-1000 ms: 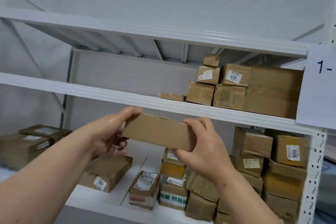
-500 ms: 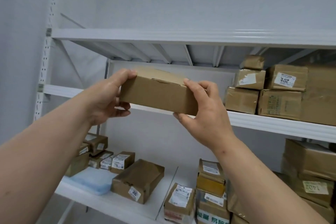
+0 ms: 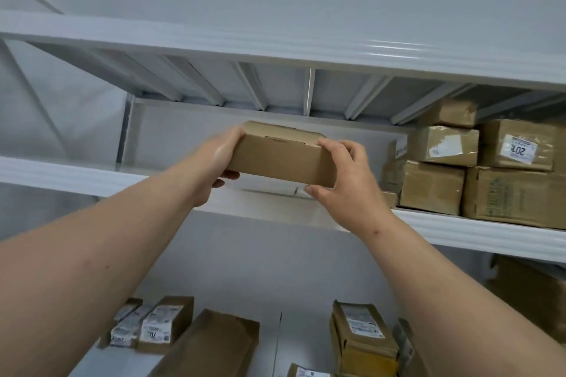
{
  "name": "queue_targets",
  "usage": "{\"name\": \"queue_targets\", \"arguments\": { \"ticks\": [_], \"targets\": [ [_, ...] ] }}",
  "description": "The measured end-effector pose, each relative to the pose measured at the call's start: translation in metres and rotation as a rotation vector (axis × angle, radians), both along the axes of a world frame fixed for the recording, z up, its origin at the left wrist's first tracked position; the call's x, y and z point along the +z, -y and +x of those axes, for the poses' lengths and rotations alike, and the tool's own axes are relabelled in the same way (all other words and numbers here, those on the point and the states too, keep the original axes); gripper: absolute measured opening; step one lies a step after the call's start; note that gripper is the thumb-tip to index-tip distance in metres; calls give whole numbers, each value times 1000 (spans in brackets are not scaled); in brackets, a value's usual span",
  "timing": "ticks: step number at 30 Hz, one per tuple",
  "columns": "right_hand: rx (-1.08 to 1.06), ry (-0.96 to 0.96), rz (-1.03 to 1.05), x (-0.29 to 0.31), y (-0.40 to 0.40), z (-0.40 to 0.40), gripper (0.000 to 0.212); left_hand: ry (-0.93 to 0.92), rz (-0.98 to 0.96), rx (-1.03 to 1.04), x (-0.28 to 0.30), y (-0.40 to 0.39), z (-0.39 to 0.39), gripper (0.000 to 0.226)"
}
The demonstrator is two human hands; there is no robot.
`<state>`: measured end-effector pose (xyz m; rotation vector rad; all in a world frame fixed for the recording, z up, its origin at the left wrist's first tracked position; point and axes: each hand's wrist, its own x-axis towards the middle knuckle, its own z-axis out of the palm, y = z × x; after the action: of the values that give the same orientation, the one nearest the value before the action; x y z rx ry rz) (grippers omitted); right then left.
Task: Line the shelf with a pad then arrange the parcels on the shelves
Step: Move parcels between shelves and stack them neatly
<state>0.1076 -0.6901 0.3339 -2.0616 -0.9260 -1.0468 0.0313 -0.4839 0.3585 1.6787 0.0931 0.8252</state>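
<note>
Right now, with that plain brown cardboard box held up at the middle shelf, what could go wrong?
1. The plain brown cardboard box is gripped only at its ends by the left hand and right hand; it hangs above the white metal middle shelf, so a slip might drop it.
2. Its tuck-in lid looks unsealed and could pop open.
3. Pushed far right, it might knock the stacked taped parcels.
</note>
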Motion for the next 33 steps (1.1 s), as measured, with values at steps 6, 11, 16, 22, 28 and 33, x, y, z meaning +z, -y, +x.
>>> {"name": "queue_targets", "arguments": {
  "ticks": [6, 11, 16, 22, 28, 33],
  "targets": [
    [-108, -18, 0, 10, -5, 30, 75, -65, 92, -20, 12, -10, 50, 35],
    [-203, 6, 31, 23, 3, 43, 77, -45, 12, -129, 22, -1, 79, 41],
    [-278, -5, 35, 28, 22, 54, 79, -60, -71, -225, 27, 18, 105, 41],
    [-299, -44, 57, 28, 37, 67, 92, -68, -329, -298, 28, 33, 125, 29],
    [-568, -243, -191, 27, 24, 76, 82, -5, -379, -181, 23, 20, 136, 24],
    [-715, -465, -407, 30, 15, 86, 72, -54, -198, -25, 18, 13, 137, 39]
  ]
}}
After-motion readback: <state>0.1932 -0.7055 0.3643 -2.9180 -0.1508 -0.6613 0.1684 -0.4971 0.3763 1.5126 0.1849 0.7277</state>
